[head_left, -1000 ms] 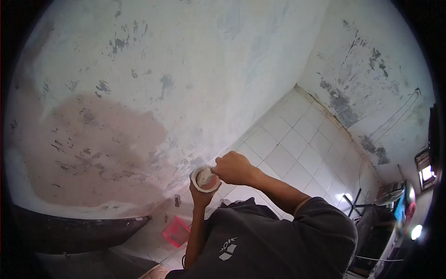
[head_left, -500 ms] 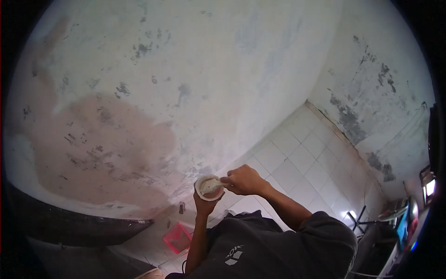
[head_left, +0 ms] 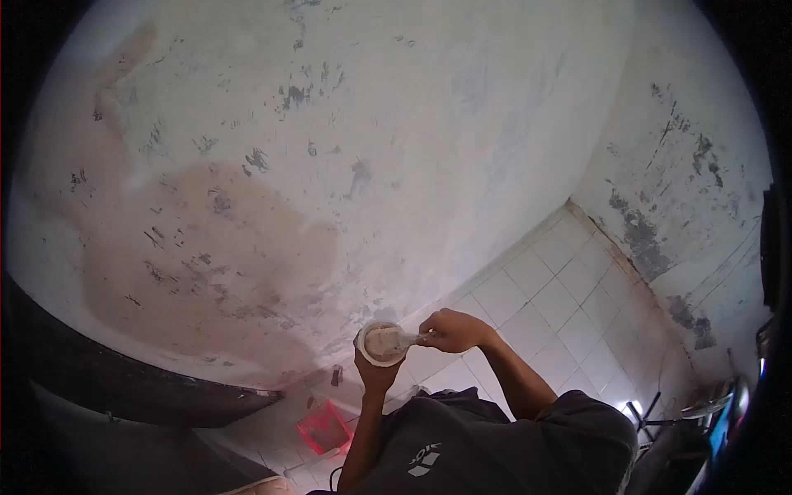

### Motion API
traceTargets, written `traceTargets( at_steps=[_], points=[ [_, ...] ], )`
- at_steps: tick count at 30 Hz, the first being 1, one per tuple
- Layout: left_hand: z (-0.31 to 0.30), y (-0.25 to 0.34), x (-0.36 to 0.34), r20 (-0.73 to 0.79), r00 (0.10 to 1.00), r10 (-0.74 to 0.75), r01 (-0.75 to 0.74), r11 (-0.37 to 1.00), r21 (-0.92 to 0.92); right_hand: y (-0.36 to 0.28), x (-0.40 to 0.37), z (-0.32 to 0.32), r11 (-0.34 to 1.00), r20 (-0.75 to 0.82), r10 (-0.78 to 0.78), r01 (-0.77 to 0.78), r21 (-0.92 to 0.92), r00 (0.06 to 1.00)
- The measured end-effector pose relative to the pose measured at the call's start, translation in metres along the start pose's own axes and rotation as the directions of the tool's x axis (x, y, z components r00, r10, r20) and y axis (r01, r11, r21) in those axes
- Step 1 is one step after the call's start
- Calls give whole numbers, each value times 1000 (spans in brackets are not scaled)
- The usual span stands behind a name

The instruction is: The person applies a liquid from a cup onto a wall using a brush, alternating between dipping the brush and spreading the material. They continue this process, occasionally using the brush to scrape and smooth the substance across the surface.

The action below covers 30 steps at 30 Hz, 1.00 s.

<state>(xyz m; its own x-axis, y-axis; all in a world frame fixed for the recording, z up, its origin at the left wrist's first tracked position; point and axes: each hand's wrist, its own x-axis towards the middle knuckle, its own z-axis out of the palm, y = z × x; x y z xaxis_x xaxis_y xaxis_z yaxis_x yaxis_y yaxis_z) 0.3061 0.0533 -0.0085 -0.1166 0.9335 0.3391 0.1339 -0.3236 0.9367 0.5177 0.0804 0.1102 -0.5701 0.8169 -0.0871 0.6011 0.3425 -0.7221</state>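
Tub [head_left: 364, 353] clasped from below by left hand [head_left: 379, 374], right hand [head_left: 450, 331] closed round a pale tool [head_left: 404, 338] over it.

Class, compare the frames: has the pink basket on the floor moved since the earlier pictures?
No, it has not visibly moved: the pink basket still sits just right of and below the pointed end of the dark slab.

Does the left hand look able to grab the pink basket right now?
Probably not: the left hand is taken up holding the tub, and the pink basket sits down on the floor.
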Motion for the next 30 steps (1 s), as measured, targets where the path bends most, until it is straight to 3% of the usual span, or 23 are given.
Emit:
traceTargets(
  at_steps=[5, 11, 16, 18, 19, 21, 24, 28, 30],
  points=[
    [-2, -9, -4, 23, 999, -30, 30, 1000, 0, 16, 2, 12, 989, 13, -40, 37, 146, 999],
    [6, -2, -4, 65, 997, -49, 55, 995, -85, 19, -2, 6, 929, 168, 65, -121, 350, 984],
    [2, -12, -2, 88, 994, -69, 79, 990, -120, 31, 0, 18, 934, 152, 91, -137, 329, 984],
    [-2, -12, 4, 83, 996, -30, 26, 998, 53, 34, 1, 18, 985, 57, -3, -7, 173, 998],
    [-2, -13, 5, 69, 998, -10, 7, 999, 46, 31, 1, 13, 997, 84, 31, -37, 72, 996],
    [-5, -18, 3, 18, 1000, -22, 22, 1000, -20, 36, -2, 10, 993, 104, 37, -48, 108, 994],
    [-7, -12, 5, 2, 1000, -12, 12, 999, 32, 22, -7, -9, 945, 189, 91, -145, 294, 978],
    [-7, -1, 12, -35, 999, -7, 8, 999, 49, 19, -2, -25, 901, 204, 57, -138, 411, 977],
    [-11, 5, 16, -71, 997, 4, 2, 996, 86, 18, 2, -35, 812, 163, 30, -119, 571, 986]
  ],
)
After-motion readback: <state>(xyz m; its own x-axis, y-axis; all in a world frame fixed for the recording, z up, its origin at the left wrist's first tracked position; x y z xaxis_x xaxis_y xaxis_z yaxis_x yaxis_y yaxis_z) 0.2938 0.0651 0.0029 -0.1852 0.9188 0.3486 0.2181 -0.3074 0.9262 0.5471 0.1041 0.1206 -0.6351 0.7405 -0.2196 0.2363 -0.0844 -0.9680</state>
